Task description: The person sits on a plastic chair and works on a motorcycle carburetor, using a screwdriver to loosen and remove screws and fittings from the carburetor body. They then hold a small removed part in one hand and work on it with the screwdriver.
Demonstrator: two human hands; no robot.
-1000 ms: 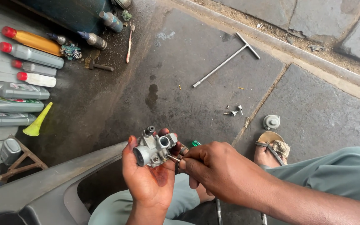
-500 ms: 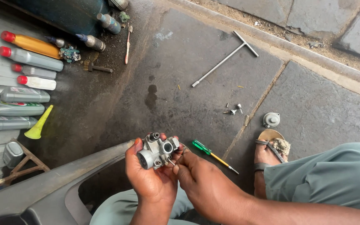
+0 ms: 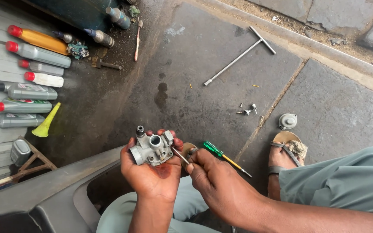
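Cradling the carburetor body (image 3: 152,149) in your left hand (image 3: 152,174), you've got it lifted above your lap, fingers curled up around its back and the thumb hooked on its left side. It's a small cast-metal piece, dull silver-grey, with a round open bore facing up in the middle, a short capped stub standing at its upper left, a round boss sticking out on the left, and little screw heads dotting the face (grime sits in the recesses). Your right hand (image 3: 221,185) comes in from the right, fingertips pinched on a thin metal needle (image 3: 180,155) whose tip touches the carburetor's right side. There's a dark reddish smear on your left palm below the part.

Down on the stone floor (image 3: 203,86), just beside your right hand, lies a green-handled screwdriver (image 3: 226,157) with a yellow shank. Farther out, a T-handle wrench (image 3: 240,56) lies at an angle, and a few loose screws (image 3: 248,109) are scattered near a small spring (image 3: 261,121) and a round grey cap (image 3: 288,121). Your sandalled foot (image 3: 283,157) rests just below that cap. Off to the left, grey oil bottles (image 3: 24,91) with red and black caps lie in a row, with a yellow funnel (image 3: 47,122) beside them.
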